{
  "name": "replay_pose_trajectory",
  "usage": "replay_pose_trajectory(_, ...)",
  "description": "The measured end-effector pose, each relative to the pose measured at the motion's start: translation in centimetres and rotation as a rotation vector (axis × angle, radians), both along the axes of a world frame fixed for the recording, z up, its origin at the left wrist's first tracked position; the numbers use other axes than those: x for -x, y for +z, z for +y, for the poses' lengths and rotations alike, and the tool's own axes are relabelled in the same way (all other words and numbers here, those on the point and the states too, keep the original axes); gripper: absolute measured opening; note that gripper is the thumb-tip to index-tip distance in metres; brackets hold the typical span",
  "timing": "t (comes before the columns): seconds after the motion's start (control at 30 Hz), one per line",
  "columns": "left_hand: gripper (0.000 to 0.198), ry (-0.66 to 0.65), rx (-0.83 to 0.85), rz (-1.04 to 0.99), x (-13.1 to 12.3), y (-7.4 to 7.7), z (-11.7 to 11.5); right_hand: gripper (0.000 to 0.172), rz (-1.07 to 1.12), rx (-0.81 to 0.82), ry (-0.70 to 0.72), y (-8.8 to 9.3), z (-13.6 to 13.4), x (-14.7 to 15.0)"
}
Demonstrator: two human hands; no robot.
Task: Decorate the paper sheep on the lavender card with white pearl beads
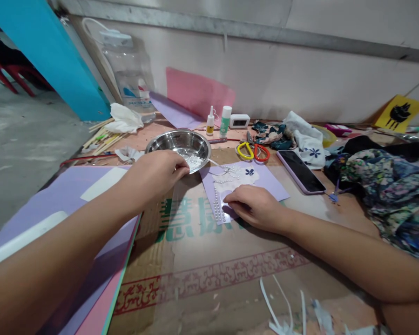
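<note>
My left hand [160, 179] is closed at the near rim of a steel bowl [206, 151], with its thumb and fingertips together. Whatever lies between those fingertips is too small or hidden to make out. White bits [194, 161] lie in the bowl. My right hand [256, 207] rests with curled fingers beside a clear strip of pearl beads [217, 204]. The strip lies over lilac paper [274, 184], below a pale cloth piece [240, 174] with a dark blue flower and more beads. My right fingertips touch the strip's area; any held thing is hidden.
Behind stand a glue bottle [210, 122], a glue stick [225, 122] and a small white device [239, 121]. Scissors [253, 152], a phone [300, 172] and crumpled fabric [387, 186] lie rightward. Paper sheets [101, 260] lie left; a water bottle [127, 74] stands behind. White scraps [282, 321] lie in front.
</note>
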State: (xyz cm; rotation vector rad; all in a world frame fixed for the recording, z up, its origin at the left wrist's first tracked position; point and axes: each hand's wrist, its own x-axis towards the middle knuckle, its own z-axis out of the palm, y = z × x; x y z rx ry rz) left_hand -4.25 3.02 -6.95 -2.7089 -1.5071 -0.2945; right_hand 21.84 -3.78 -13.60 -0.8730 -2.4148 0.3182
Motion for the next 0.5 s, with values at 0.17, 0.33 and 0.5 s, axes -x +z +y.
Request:
replay_pose_trajectory(0.17, 0.027, -0.041, 0.054, -0.198, -2.1, 0.0, -1.9, 0.017, 0.077, -0.039, -0.045, 0.1, -0.1, -0.1)
replay_pose_trajectory(0.33, 0.019, -0.192, 0.426, -0.558, -4.3, -2.5, -3.7, 0.013, 0.169, -0.093, -0.12, 0.2, -0.1, 0.0)
replay_pose_trajectory(0.5, 0.02, -0.203, 0.719, -0.75, -4.9, -4.3, -3.8, 0.013, 0.193, -0.087, -0.101, 0.0, 0.1, 0.1)
